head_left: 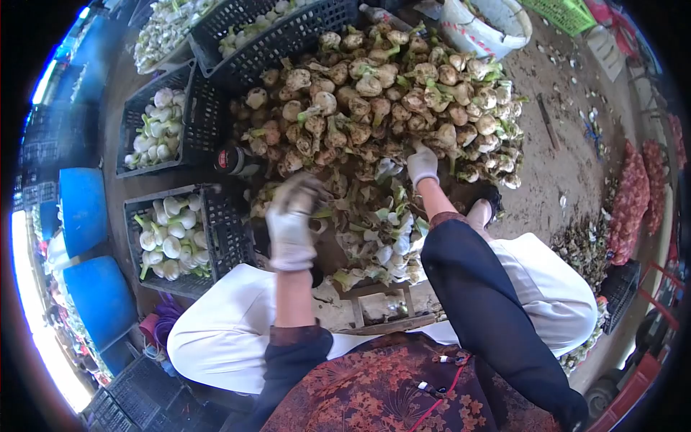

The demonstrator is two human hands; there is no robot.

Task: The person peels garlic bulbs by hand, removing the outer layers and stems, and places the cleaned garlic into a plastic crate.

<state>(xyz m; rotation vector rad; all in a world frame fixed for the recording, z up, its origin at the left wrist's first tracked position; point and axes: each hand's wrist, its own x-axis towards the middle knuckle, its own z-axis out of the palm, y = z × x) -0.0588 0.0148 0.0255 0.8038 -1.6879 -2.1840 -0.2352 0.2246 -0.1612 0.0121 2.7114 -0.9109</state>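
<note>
A large heap of soil-stained garlic bulbs (374, 93) lies on the ground in front of me. My right hand (423, 165), in a white glove, reaches to the near edge of this heap. Its fingertips touch the bulbs and are partly hidden, so their grip does not show. My left hand (291, 223), gloved with dirty fingers, is lifted left of the peelings, close to a black crate of cleaned garlic (173, 234). Motion smears its fingers, and I cannot make out anything in them. Loose garlic skins and leaves (381, 230) lie between my hands.
Another crate of trimmed garlic (155, 133) stands farther left, with a dark jar (230, 160) beside it. A white bucket (486, 29) is behind the heap. Red net sacks (628, 205) lie at right. Blue containers (101, 302) line the left side. A small wooden stool (385, 306) sits between my legs.
</note>
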